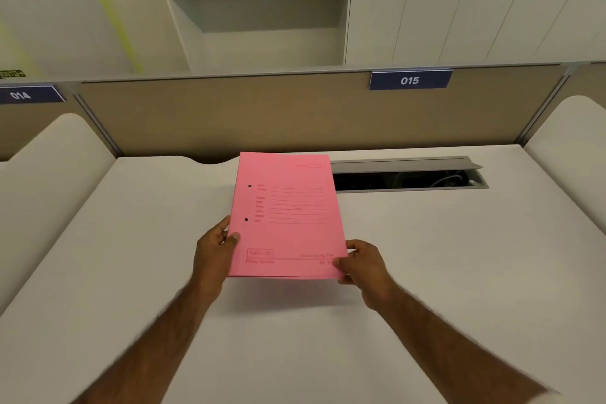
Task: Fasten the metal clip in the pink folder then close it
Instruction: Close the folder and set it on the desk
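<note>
The pink folder (286, 216) is shut, its printed cover facing up, with two small punch holes near its left edge. Its near end is lifted off the white desk (426, 256) and casts a shadow below. My left hand (213, 251) grips the lower left edge, thumb on the cover. My right hand (364, 267) pinches the lower right corner. The metal clip is hidden inside the folder.
An open cable tray slot (406, 179) with a raised grey lid lies just right of the folder's far end. A beige partition (229, 115) with the sign 015 (410, 80) stands behind the desk. White cabinets and shelves rise beyond.
</note>
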Motion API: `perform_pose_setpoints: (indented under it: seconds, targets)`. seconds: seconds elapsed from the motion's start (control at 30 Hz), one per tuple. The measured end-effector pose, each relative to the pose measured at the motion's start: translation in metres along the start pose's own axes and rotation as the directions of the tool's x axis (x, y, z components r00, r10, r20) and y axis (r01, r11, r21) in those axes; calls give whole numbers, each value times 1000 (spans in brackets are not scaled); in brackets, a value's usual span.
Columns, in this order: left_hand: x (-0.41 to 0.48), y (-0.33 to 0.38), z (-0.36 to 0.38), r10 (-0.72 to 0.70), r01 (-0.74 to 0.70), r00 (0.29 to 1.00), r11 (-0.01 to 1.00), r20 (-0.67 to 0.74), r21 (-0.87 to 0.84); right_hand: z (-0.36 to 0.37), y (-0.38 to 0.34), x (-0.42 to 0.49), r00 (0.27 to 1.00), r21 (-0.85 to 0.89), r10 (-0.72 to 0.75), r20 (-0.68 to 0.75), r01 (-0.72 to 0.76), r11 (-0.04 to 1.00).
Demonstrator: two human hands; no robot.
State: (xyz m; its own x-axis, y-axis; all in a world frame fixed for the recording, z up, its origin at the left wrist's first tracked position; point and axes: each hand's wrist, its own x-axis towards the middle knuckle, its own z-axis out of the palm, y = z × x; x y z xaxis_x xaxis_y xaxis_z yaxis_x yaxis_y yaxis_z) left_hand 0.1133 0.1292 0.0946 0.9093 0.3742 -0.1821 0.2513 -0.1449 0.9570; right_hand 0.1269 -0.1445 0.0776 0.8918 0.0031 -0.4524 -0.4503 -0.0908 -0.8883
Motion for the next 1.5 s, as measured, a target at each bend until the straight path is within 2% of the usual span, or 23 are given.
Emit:
perform_pose_setpoints:
  seconds: [0.07, 0.13, 0.33, 0.57, 0.77, 0.87, 1.0, 1.1, 1.3, 1.4, 1.5]
  targets:
    - [26, -8, -9, -42, 43, 995, 999, 89, -13, 16, -6, 23, 1000, 0, 14, -24, -14, 1000]
    - [46, -17, -14, -67, 66, 992, 998, 108, 13, 27, -9, 41, 999, -7, 34, -29, -34, 999]
    - [87, -42, -12, -71, 71, 997, 988, -2, 135, 55, -1, 80, 996, -57, 63, -56, -66, 996]
    - [120, -51, -5, 19, 17, 996, 923, -91, 385, 68, 9, 116, 993, -123, 37, -109, -50, 991]
    - [140, -56, -10, 95, -38, 992, 848, -80, 528, 81, 3, 138, 989, -317, -60, -135, 15, 948]
    - [145, -60, -10, 103, -62, 994, 775, -30, 629, 80, -2, 145, 989, -346, -80, -127, 31, 938]
    - [149, -66, -8, 153, -128, 987, 561, 50, 818, 80, -2, 152, 987, -380, -108, -121, 55, 923]
    - [157, -72, -2, 87, -154, 988, 411, 129, 899, 80, 0, 154, 978, -546, -195, -76, 123, 829]
    - [165, -88, 3, 36, -181, 983, 338, 180, 924, 79, 7, 147, 948, -750, -319, -10, 204, 629]
    - [165, -90, 2, 6, -184, 982, 279, 190, 942, 78, 6, 148, 942, -843, -330, 52, 219, 491]
    - [164, -90, 3, 7, -188, 981, 231, 192, 955, 76, 5, 150, 942, -883, -320, 98, 231, 409]
